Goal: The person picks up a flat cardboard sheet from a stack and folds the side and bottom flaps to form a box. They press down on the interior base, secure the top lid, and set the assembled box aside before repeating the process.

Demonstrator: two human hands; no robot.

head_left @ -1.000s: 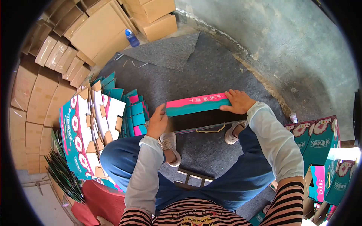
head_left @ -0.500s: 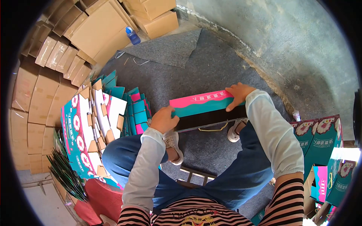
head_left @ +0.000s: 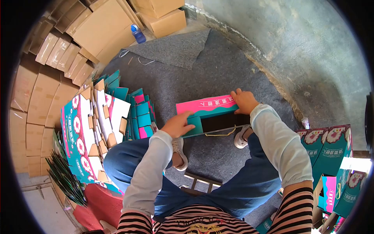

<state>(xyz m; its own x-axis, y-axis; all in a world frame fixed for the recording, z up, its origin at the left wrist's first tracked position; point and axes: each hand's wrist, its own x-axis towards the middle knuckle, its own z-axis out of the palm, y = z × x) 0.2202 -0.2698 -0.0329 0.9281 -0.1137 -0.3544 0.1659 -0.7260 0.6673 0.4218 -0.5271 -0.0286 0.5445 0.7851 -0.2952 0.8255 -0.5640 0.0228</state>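
A long pink and teal carton (head_left: 210,104) with pale lettering lies across the space between my knees, its dark inside facing up. At its left end a teal flap (head_left: 196,124) is folded over the opening. My left hand (head_left: 176,125) grips that end, with the thumb near the flap and the fingers at the corner. Around the far right corner, my right hand (head_left: 244,102) has its fingers over the pink panel. A yellow cord handle (head_left: 221,134) hangs along the near side.
Flat printed cartons (head_left: 83,140) are stacked to my left, beside dark green strips (head_left: 66,179). Made-up teal boxes (head_left: 331,148) stand at right. Brown cardboard boxes (head_left: 37,101) line the left wall. A blue bottle (head_left: 138,34) stands ahead on the floor.
The teal flap at the carton's left end now lies over the opening. My left hand has shifted right and slightly down onto that end; my right hand keeps hold of the far corner.
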